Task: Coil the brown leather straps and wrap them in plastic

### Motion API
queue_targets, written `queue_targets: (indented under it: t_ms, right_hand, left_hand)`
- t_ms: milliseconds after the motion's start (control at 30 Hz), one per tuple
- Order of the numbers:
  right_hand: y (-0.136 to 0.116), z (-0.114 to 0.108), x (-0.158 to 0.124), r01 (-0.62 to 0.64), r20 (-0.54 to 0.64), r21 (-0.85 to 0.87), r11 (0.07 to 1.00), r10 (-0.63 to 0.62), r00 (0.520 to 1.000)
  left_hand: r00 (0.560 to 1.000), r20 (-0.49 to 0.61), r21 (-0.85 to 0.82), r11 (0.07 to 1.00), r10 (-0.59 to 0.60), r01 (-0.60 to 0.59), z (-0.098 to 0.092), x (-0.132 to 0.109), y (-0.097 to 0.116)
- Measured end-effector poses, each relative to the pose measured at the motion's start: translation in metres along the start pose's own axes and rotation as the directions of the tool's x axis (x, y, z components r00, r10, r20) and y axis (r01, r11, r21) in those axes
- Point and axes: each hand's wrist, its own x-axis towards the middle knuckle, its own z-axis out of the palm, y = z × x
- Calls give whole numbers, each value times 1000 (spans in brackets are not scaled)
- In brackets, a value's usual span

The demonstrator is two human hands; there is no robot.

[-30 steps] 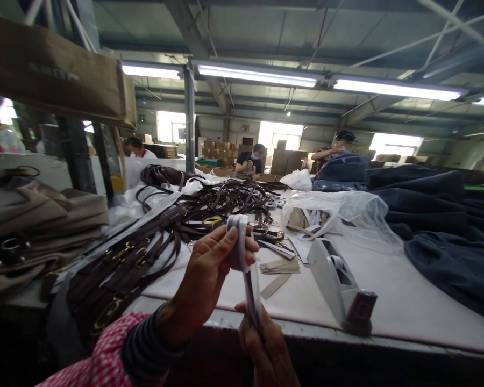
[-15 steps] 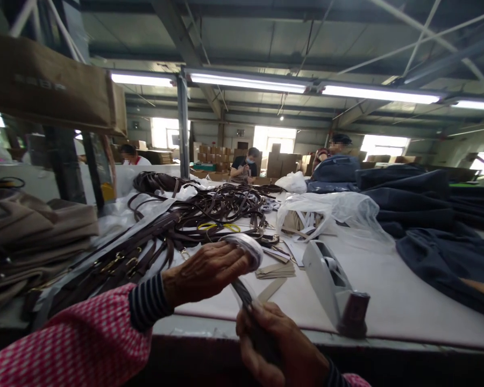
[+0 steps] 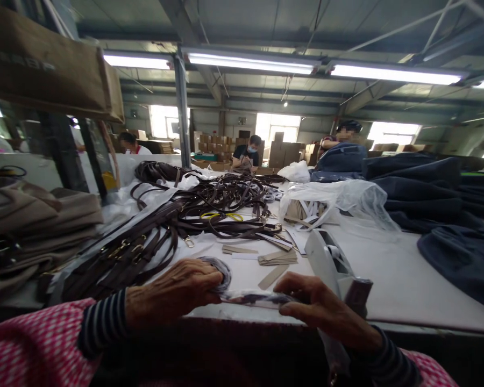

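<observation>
A coiled strap in clear plastic wrap [image 3: 220, 273] is gripped by my left hand [image 3: 175, 287], at the table's near edge. From the coil a wrapped length of dark strap [image 3: 254, 298] runs level to my right hand [image 3: 322, 306], whose thumb and fingers pinch it. Below my right hand, more clear plastic [image 3: 334, 346] hangs down past the edge. Beyond my hands lie flat beige strips [image 3: 277, 258], some stacked. The grey tape dispenser [image 3: 331, 255] stands just behind my right hand.
Dark straps with metal clasps [image 3: 145, 252] cover the left and middle of the table [image 3: 403, 279]. Navy fabric [image 3: 460, 258] is piled at the right, and brown bags [image 3: 32, 215] at the left. A clear plastic bag [image 3: 347, 201] holds beige pieces. People work farther back.
My hands have moved apart, the left one down and leftward, the right one up and to the right. The wrapped strap now stretches level between them. An arm at the right edge is gone from view.
</observation>
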Motion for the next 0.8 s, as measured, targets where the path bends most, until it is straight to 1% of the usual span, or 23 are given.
queue_targets:
  t_ms: [33, 67, 100, 167, 233, 333, 367, 433, 533, 600, 667, 800]
  right_hand:
    - [3, -2, 1, 53, -28, -129, 990, -57, 998]
    - [7, -4, 3, 104, -36, -255, 961, -117, 993]
    - [12, -5, 7, 153, -30, -369, 917, -177, 984]
    - [22, -6, 19, 240, -8, -550, 800, -292, 956]
    - [30, -5, 33, 309, 23, -668, 677, -396, 918]
    - [34, -3, 52, 374, 81, -786, 492, -518, 852]
    - [34, -3, 57, 385, 112, -812, 439, -529, 841]
    - [32, -4, 62, 396, 179, -840, 371, -500, 848]
    - [29, -10, 65, 407, 243, -851, 331, -439, 865]
    - [29, -14, 66, 404, 253, -861, 308, -430, 867]
    - [30, -18, 68, 412, 277, -872, 264, -427, 861]
    - [33, -19, 78, 454, 348, -872, 182, -421, 837]
  left_hand:
    - [999, 44, -34, 999, -22, 24, 1, -2, -2]
    - [996, 80, -72, 997, -29, 34, 2, -4, -2]
    - [995, 103, -114, 993, -16, 28, 4, -4, -2]
    - [993, 115, -203, 979, 33, -9, 7, -1, 2]
    - [988, 126, -254, 966, 88, -53, 9, 7, 10]
    - [971, 186, -203, 973, 148, -109, 9, 21, 22]
    - [963, 212, -169, 977, 166, -131, 8, 25, 25]
    - [949, 253, -112, 980, 188, -165, 5, 34, 28]
    - [938, 268, -63, 975, 222, -213, 2, 46, 26]
    - [929, 268, -58, 967, 255, -249, 1, 54, 21]
    - [914, 287, -63, 958, 287, -281, 2, 61, 12]
    - [881, 324, -94, 939, 344, -332, 11, 72, -7]
